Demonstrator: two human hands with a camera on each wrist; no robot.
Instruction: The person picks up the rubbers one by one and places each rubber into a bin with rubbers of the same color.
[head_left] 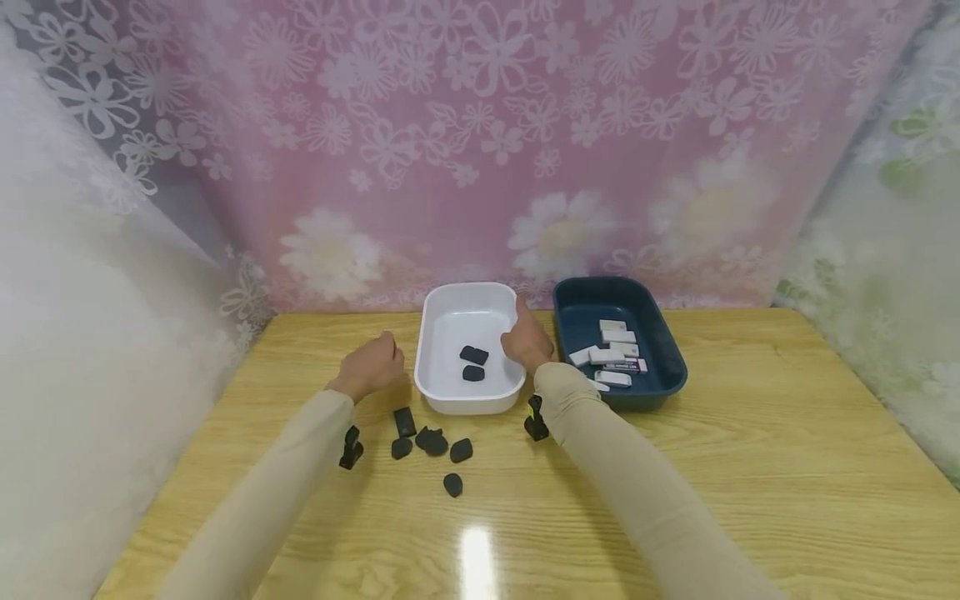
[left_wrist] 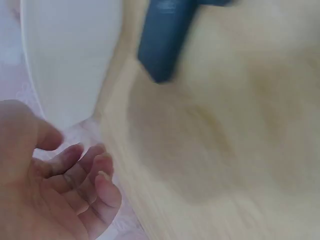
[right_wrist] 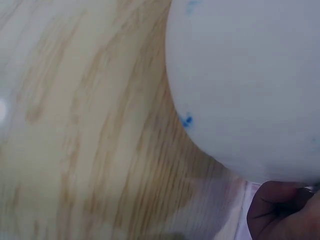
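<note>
A white plastic basin holds two flat black pieces on its floor. My right hand grips the basin's right rim. In the right wrist view, curled fingers meet the edge of the white basin. Just left of the basin, apart from it, is my left hand. Nothing shows in that hand in the left wrist view, where its fingers hang loosely curled. In front of the basin, several black pieces lie scattered, some rectangular and some rounded.
On the right stands a dark blue basin with several white blocks that look like erasers, one in a printed sleeve. Both basins rest on a wooden table. A floral curtain hangs behind its far edge.
</note>
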